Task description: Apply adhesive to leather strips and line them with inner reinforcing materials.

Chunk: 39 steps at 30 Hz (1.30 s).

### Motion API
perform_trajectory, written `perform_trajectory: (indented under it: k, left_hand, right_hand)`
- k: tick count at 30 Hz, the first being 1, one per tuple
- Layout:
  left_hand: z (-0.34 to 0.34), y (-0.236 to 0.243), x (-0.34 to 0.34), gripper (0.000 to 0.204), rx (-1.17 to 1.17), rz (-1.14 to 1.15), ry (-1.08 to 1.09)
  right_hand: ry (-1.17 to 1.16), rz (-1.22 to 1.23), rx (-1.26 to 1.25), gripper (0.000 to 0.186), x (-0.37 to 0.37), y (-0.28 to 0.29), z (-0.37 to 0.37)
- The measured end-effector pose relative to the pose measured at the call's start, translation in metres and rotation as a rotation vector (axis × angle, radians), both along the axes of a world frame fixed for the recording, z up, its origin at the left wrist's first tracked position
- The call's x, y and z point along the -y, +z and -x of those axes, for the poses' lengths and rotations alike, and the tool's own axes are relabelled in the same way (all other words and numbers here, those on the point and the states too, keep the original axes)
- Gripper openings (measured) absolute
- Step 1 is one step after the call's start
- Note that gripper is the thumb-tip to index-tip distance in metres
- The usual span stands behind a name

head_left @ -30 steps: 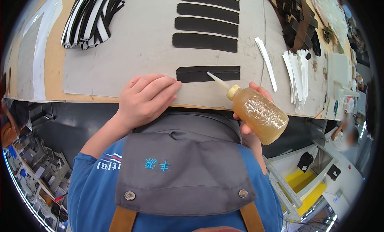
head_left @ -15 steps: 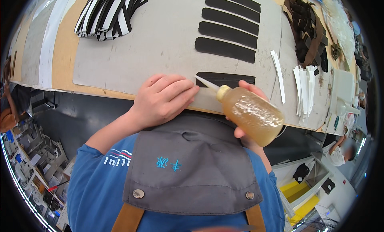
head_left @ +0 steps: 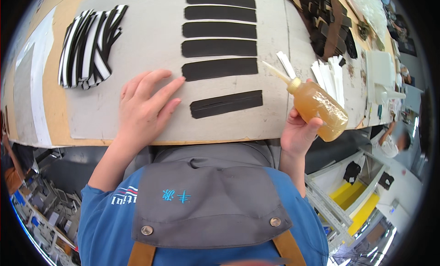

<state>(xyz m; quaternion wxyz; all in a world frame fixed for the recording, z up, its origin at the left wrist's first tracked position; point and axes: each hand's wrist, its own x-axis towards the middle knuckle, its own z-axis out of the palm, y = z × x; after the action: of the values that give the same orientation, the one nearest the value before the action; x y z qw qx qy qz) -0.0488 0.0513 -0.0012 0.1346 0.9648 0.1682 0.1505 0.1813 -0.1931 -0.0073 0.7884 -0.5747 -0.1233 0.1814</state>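
Note:
In my right hand (head_left: 300, 133) is a clear squeeze bottle (head_left: 321, 111) of amber liquid, its thin pale nozzle tilted up to the left. The nozzle tip is apart from the pieces on the table. My left hand (head_left: 145, 101) has its fingers spread; the index fingertip reaches the left end of a black strip (head_left: 220, 69), the lowest in a column of several. Nearer to me, a separate black strip (head_left: 227, 104) lies slightly slanted, with a line running along its length. Neither hand touches that one.
A grey board (head_left: 114, 124) covers the wooden table. Black and white strips (head_left: 87, 50) are bundled at the left. Narrow white strips (head_left: 329, 80) lie right, below a heap of dark brown pieces (head_left: 323, 23). A white plastic container (head_left: 380, 69) stands at the far right.
The bottle and my right hand have moved right, away from the near strip. My left hand has moved left and forward, its fingers opening out. The whole view has shifted too.

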Motion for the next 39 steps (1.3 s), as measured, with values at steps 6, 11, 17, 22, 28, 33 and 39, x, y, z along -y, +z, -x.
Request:
perform_trajectory:
  k: [6, 11, 17, 22, 28, 33, 39]
  left_hand:
    - [-0.004, 0.000, -0.004, 0.039, 0.025, 0.089, 0.016]
    - [-0.005, 0.001, -0.004, 0.037, 0.018, 0.089, 0.005]
    - [-0.004, 0.001, -0.004, 0.035, 0.022, 0.089, -0.003]
    - [-0.003, 0.000, -0.007, 0.035, 0.036, 0.090, -0.010]
    - [-0.001, -0.002, -0.007, 0.035, 0.050, 0.100, -0.007]
    - [-0.001, -0.003, -0.007, 0.035, 0.060, 0.107, -0.011]
    - [-0.001, -0.003, -0.007, 0.035, 0.070, 0.115, -0.010]
  right_hand:
    - [0.017, 0.130, 0.036, 0.113, -0.006, 0.005, 0.002]
    - [0.027, 0.166, 0.072, 0.117, -0.009, 0.008, 0.006]
    - [0.038, 0.166, 0.027, 0.121, -0.017, 0.010, 0.015]
    - [0.100, 0.187, 0.011, 0.120, -0.025, 0.011, 0.022]
    - [0.205, 0.245, 0.058, 0.120, -0.041, 0.014, 0.036]
    - [0.336, 0.280, 0.152, 0.117, -0.049, 0.008, 0.041]
    - [0.489, 0.199, 0.370, 0.116, -0.067, -0.003, 0.042]
